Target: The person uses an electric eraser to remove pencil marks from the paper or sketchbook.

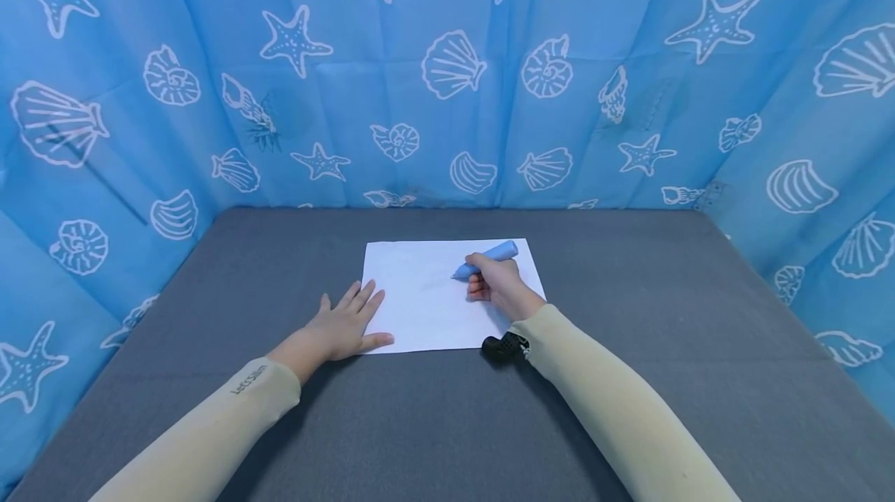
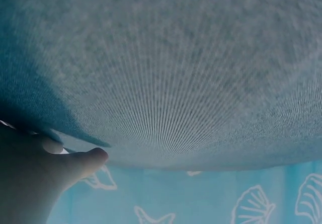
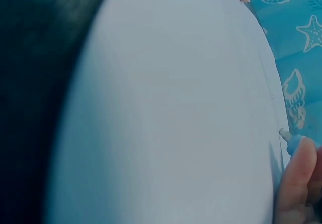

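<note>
A white sheet of paper (image 1: 419, 300) lies flat on the grey table. My left hand (image 1: 344, 325) rests with spread, straight fingers over its left edge, the thumb along the lower left corner. In my right hand (image 1: 502, 284) a thick blue pen (image 1: 503, 251) is pinched, slanting down to the left, its narrow tip at the paper's upper right part. From the right wrist, the pen (image 3: 297, 143) shows its pale tip close to the sheet (image 3: 176, 103); whether it touches is unclear. No marks can be made out on the paper. The left wrist view shows the left hand's thumb (image 2: 83, 163).
Grey cloth covers the table (image 1: 629, 292) around the sheet. A blue curtain (image 1: 391, 98) with white shells and starfish stands behind and at both sides. A small black device (image 1: 499, 348) hangs under the right wrist, by the paper's lower edge.
</note>
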A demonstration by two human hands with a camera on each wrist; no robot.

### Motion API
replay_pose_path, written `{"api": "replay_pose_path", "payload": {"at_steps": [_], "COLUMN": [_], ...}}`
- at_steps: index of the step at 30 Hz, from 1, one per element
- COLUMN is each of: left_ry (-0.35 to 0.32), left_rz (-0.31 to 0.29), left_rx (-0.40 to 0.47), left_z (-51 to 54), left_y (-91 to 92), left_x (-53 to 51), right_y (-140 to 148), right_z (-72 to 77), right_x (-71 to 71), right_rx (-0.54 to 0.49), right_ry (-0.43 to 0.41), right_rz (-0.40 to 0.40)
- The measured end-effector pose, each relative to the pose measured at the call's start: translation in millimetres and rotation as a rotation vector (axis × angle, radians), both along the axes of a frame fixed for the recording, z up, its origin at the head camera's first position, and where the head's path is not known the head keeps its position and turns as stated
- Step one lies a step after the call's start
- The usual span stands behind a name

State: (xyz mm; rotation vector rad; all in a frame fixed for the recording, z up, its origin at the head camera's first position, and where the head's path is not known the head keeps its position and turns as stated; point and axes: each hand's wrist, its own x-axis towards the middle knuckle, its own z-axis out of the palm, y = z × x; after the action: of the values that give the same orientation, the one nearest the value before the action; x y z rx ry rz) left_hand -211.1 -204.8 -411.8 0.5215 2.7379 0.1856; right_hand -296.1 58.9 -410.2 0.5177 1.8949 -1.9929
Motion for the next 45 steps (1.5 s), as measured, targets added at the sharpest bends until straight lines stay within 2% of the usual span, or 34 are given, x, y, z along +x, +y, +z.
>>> {"api": "replay_pose_path", "payload": {"at_steps": [5,9,14,18,22,26,31,35,38,42,45], "left_ry": [0.0,-0.003,0.007,0.006,0.01,0.015,0.016,0.027,0.033,0.022,0.019], "left_rz": [0.001,0.0,-0.002,-0.002,0.001,-0.004,0.004,0.007,0.0,-0.003,0.002], "left_rx": [-0.012,-0.003,0.016,0.022,0.022,0.019,0.023,0.014,0.007,0.013,0.016], "left_z": [-2.4,-4.7,-6.0,-7.0,-7.9,-7.5,-5.2,-11.1,-10.8,-3.2,-3.4], "left_y": [-0.4,-0.5,0.7,0.9,1.1,1.8,1.7,-1.8,-1.7,1.6,0.6], "left_x": [-1.1,-2.5,-2.5,-2.0,-2.1,-2.6,-1.5,-4.3,-4.9,-1.4,-1.2], "right_y": [-4,-6,-6,-7,-9,-11,-14,-16,-17,-18,-20], "right_z": [0.0,-0.2,-1.0,-1.7,-2.5,-2.9,-2.5,-2.7,-2.0,-1.6,-1.5], "right_x": [2.8,3.1,4.0,5.8,6.7,6.0,6.1,6.4,6.8,6.5,5.8], "right_rx": [0.032,0.017,0.031,0.034,0.027,0.017,0.017,0.004,0.009,0.014,0.006], "right_ry": [0.004,0.018,0.017,0.03,0.039,0.033,0.022,0.039,0.05,0.051,0.041], "right_rz": [0.064,0.005,0.028,-0.005,0.01,-0.02,0.008,0.003,0.003,0.01,0.032]}}
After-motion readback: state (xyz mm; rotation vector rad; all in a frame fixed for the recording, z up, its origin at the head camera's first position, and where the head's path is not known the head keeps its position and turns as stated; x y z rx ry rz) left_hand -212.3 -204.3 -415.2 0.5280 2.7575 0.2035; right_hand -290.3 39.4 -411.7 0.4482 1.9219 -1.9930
